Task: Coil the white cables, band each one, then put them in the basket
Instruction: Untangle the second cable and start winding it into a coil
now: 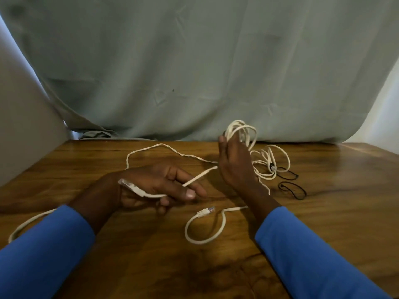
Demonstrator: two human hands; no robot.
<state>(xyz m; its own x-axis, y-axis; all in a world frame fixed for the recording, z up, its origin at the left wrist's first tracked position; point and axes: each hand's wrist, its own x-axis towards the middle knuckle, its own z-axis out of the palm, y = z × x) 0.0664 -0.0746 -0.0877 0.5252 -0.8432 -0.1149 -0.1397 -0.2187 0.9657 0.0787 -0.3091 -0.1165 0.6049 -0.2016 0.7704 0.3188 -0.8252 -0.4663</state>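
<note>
My right hand [234, 162] is raised at the table's centre right and grips a bundle of white cable loops [241, 129] that stick up above its fingers. From that hand the same white cable runs left into my left hand [159, 186], which holds the strand between its fingers. A loose end with a network plug [205, 212] lies in a loop on the wood in front of my hands. Behind my right hand lies a second white cable [271, 162], coiled, with a dark band on it. Two black bands [292, 189] lie to its right. No basket is in view.
The wooden table [151, 266] fills the lower view; a grey-green cloth [194, 72] hangs behind its far edge. More white cable trails off the table's left edge [26, 225] and arcs across the back [151, 147].
</note>
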